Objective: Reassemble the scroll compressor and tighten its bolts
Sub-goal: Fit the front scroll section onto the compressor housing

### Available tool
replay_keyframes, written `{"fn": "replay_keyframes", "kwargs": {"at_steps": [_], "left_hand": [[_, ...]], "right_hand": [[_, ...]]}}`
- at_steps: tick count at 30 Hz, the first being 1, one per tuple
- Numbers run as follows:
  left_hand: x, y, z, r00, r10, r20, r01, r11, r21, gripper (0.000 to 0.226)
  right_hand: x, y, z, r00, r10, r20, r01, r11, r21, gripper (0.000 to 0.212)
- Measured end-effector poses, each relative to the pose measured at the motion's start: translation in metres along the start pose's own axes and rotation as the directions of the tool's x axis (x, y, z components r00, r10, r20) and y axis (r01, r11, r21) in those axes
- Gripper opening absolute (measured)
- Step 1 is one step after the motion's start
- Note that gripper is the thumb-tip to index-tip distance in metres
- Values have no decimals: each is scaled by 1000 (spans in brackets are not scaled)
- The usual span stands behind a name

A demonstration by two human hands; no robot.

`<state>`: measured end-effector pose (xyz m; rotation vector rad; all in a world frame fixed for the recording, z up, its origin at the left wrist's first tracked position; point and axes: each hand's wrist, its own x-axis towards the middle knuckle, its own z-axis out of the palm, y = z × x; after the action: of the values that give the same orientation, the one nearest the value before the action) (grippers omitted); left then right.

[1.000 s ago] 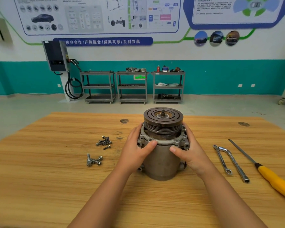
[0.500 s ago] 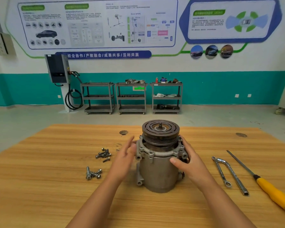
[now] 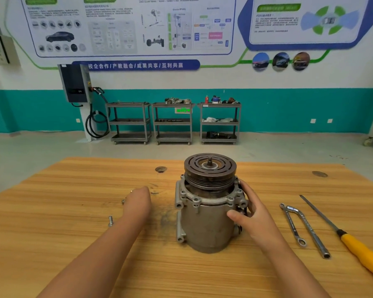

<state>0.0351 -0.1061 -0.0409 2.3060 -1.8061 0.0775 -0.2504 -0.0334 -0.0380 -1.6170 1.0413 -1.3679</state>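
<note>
The grey scroll compressor (image 3: 205, 224) stands upright at the table's centre, its dark grooved pulley (image 3: 210, 168) on top. My right hand (image 3: 256, 220) grips its right side, thumb on the front of the housing and fingers round the flange. My left hand (image 3: 139, 198) is off the compressor, reaching over the loose bolts to its left. That hand's fingers point away and are hidden. One bolt (image 3: 110, 220) shows beside my left forearm; parts of others (image 3: 123, 201) peek out at the hand's edge.
To the right of the compressor lie a ring spanner (image 3: 292, 224), a long socket wrench (image 3: 313, 233) and a yellow-handled screwdriver (image 3: 363, 253). The wooden table (image 3: 73, 211) has two small round inserts near its far edge. Carts stand by the far wall.
My left hand let go of the compressor and moved left over the bolts. My right hand stays on the right side. The camera tilted up a little.
</note>
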Motion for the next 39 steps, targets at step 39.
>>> {"fn": "replay_keyframes", "kwargs": {"at_steps": [39], "left_hand": [[-147, 127, -71, 696, 87, -713, -641, 522, -563, 16]], "right_hand": [[-5, -1, 3, 1000, 6, -23, -6, 1000, 29, 76]]}}
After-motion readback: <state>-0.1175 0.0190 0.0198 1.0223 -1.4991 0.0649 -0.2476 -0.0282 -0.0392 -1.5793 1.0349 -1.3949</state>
